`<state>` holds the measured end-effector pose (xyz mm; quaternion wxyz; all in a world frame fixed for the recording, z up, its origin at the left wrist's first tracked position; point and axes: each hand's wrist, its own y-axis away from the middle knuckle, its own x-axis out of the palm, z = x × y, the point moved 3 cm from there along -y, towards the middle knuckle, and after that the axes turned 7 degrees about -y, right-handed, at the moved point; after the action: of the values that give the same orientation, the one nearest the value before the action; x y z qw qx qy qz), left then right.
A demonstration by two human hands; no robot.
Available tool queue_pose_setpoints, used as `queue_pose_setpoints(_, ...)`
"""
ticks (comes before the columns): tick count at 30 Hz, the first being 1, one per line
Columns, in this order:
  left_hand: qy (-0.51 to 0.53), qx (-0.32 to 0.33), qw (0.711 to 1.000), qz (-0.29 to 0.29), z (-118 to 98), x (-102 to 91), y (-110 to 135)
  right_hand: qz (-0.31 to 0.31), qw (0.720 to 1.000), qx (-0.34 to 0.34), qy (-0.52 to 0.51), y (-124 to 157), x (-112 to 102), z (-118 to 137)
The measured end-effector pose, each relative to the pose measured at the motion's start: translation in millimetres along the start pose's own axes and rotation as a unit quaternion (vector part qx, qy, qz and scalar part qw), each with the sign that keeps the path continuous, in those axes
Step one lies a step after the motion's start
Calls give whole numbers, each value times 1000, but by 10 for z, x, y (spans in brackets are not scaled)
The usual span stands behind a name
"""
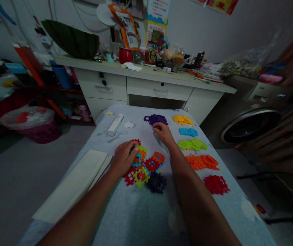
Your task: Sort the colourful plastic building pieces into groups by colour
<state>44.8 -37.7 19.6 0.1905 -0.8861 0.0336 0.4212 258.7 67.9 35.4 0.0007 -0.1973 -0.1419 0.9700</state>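
A mixed heap of plastic waffle-block tiles [146,167] in red, orange, green, blue and dark purple lies on the light blue cloth [136,212]. My left hand [124,158] rests on the heap's left side with its fingers curled onto a tile. My right hand [163,132] reaches further out, fingers bent down, just below the purple pile [156,119]; whether it holds a tile is hidden. Sorted piles run down the right: yellow [183,120], blue [188,132], green [192,145], orange [202,162], red [216,185].
A white remote [115,123] and a white folded sheet [72,184] lie on the cloth's left. Beyond stands a cluttered white desk [146,85] with drawers. A washing machine [251,123] is at right, a pink basin [31,123] on the floor at left.
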Motion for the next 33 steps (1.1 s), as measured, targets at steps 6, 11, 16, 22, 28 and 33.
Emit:
queue_pose_setpoints(6, 55, -41, 997, -23, 67, 27, 13, 190, 970, -86, 124, 176, 401, 276)
queue_pose_setpoints(11, 55, -46, 997, -18, 79, 39, 19, 212, 943, -94, 238, 291, 565, 268)
queue_pose_setpoints(16, 36, -36, 999, -5, 43, 20, 10, 205, 944, -61, 252, 325, 579, 259)
queue_pose_setpoints(22, 33, -18, 999, 5, 6, -6, 2, 191, 957, -34, 214, 298, 552, 271)
queue_pose_setpoints(28, 31, -3, 999, 6, 38, 19, -6, 189, 973, 26, 134, 296, 560, 229)
queue_pose_setpoints(33, 48, 11, 999, 12, 42, 25, -4, 210, 973, 46, 84, 256, 507, 260)
